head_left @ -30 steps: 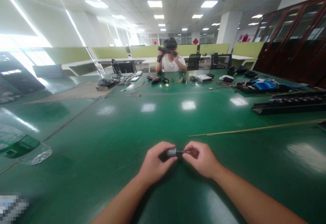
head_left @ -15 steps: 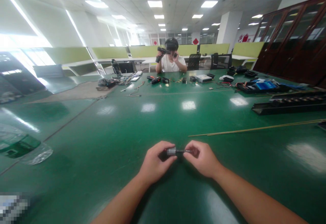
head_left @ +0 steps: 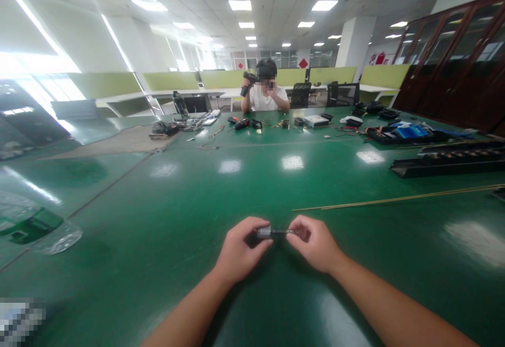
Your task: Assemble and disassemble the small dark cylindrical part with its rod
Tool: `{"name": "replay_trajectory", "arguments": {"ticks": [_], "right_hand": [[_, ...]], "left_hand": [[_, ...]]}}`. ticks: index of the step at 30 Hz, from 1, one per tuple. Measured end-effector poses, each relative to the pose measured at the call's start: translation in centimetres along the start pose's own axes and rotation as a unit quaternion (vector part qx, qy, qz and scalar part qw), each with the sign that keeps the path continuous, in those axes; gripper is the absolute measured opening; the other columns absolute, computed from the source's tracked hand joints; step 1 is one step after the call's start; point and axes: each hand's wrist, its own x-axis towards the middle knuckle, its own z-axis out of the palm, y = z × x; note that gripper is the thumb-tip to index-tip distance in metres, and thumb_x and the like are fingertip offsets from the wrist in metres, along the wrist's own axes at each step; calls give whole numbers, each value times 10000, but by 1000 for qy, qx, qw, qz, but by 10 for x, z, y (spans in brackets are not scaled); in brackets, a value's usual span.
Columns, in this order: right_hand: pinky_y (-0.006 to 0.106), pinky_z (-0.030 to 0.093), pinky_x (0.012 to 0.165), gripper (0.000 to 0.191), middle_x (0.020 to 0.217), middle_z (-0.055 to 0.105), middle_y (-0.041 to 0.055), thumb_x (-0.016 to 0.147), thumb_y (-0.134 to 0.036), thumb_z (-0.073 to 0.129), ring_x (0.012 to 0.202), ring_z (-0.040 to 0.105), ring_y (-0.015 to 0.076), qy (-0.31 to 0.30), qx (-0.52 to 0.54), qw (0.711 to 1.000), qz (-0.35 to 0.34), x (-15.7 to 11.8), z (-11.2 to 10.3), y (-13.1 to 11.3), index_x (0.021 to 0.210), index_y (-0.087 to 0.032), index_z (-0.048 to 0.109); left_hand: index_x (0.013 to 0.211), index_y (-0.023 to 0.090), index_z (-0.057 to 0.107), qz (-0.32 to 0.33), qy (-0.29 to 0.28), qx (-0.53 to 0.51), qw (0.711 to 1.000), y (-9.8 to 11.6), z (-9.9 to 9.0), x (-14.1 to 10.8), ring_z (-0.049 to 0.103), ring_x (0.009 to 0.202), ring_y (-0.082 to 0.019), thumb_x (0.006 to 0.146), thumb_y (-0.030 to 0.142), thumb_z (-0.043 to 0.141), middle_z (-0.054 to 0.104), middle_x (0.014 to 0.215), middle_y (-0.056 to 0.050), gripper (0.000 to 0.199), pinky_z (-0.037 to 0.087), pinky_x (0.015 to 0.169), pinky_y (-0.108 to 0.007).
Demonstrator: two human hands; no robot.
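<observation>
So both hands are busy with one little assembly, just above or on the glossy green tabletop (head_left: 185, 194) (can't tell if it's actually touching). The left hand (head_left: 241, 246) has a small grey metallic-looking cylinder (head_left: 264, 232) pinched between thumb and fingers, lying on its side. The right hand (head_left: 315, 246) is closed on the far end of a thin dark straight rod (head_left: 280, 231) sticking out of the cylinder toward it, and that end is mostly hidden by the grip. Whether the two parts are one piece or just fitted together, no idea, it's too small and soft to say.

I'd call this the two-handed stage: one side steadies the body, the other works the rod, the pair roughly in line. Next move, imo, calls for a firm left pinch and a light, straight touch on the right, since tilting the rod could make it bind or slip.

The thin yellowish sticks (head_left: 366, 202) lie beyond the right hand, apart from it, and the clear plastic bottle with a green label (head_left: 37, 226) is well off to the left.
</observation>
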Motion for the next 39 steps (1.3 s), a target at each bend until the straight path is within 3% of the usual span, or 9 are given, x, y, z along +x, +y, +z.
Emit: {"name": "replay_trajectory", "arguments": {"ticks": [34,39], "right_hand": [[221,391,529,108,647,596,-4,783,-269,636,565,512,120,6,18,1000,10,2,0,2,771,-165,610],[235,423,569,141,669,601,0,800,-301,621,595,549,131,11,87,995,40,4,0,9,805,-160,607]], "left_hand": [[1000,203,677,-8,10,10,1000,5,-2,2,639,896,-202,789,221,709,692,979,-56,214,519,837,-341],[980,206,684,-40,23,37,998,4,-2,2,636,867,-203,787,278,719,699,959,-47,210,510,805,-335]]}}
